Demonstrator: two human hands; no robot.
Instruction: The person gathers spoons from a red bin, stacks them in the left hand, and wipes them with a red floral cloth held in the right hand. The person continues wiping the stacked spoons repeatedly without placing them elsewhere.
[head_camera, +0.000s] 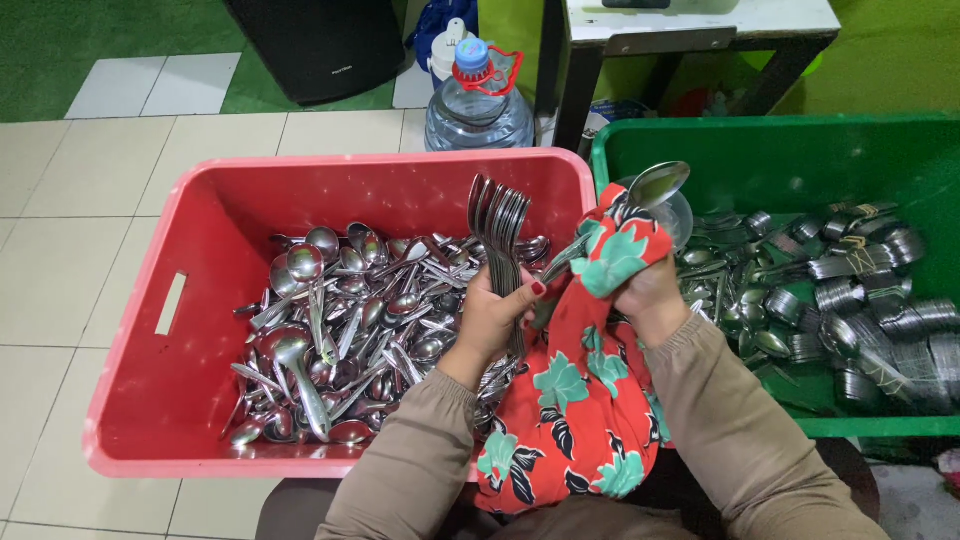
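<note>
Your left hand (492, 318) grips a fanned bunch of forks (500, 232) upright, clear of the red crate (140, 350) beneath; your right hand (648, 296) pinches a spoon (640, 195) through the floral cloth (580, 400), wiping it.

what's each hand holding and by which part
The left hand grips a bunch of forks around the handles, tines up. The right hand holds a spoon through a red flowered cloth, wrapped around its handle.

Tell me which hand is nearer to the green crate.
Right. The right hand, wrapped in the floral cloth with a spoon, sits at the green crate edge; the left hand grips forks over the red crate.
</note>
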